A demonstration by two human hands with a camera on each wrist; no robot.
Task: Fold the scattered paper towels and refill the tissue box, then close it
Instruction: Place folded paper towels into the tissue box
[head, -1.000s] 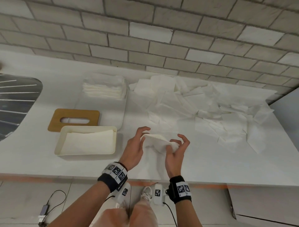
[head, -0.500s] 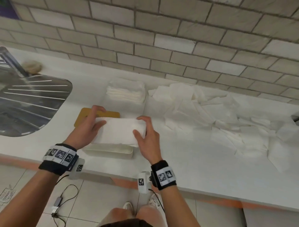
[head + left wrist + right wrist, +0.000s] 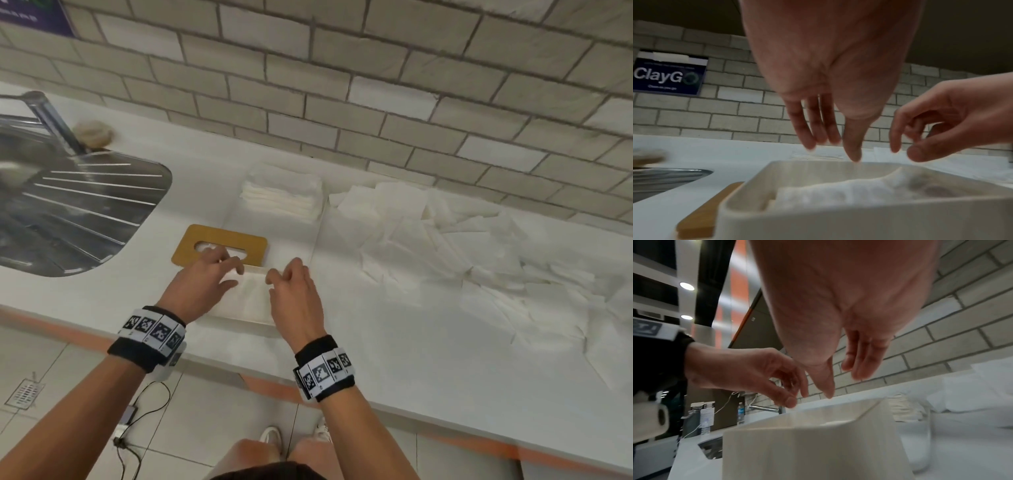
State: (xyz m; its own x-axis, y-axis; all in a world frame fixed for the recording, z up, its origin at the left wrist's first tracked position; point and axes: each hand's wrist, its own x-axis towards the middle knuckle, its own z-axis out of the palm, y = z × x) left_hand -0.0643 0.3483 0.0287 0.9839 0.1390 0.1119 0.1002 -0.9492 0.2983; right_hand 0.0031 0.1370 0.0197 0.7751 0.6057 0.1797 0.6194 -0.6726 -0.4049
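The cream tissue box (image 3: 246, 320) stands open near the counter's front edge, with a folded white towel (image 3: 250, 296) lying inside it. My left hand (image 3: 226, 270) hovers over the box's left half, fingers pointing down and holding nothing. Over the right half hangs my right hand (image 3: 284, 274), loosely curled and empty. In the left wrist view my left hand's fingertips (image 3: 853, 155) hang just above the box (image 3: 818, 216) and the towel (image 3: 838, 191). The wooden slotted lid (image 3: 191, 246) lies flat behind the box. Scattered towels (image 3: 462, 253) cover the counter to the right.
A stack of folded towels (image 3: 284, 197) sits in a clear tray (image 3: 274, 236) behind the lid. At the far left are the steel sink (image 3: 68, 212) and its tap (image 3: 51, 116). A tiled wall runs along the back. The counter's front edge (image 3: 222, 359) is just below my wrists.
A second ago both hands folded a towel right of the box, then carried it over. Now the towel lies in the box and both hands have let go.
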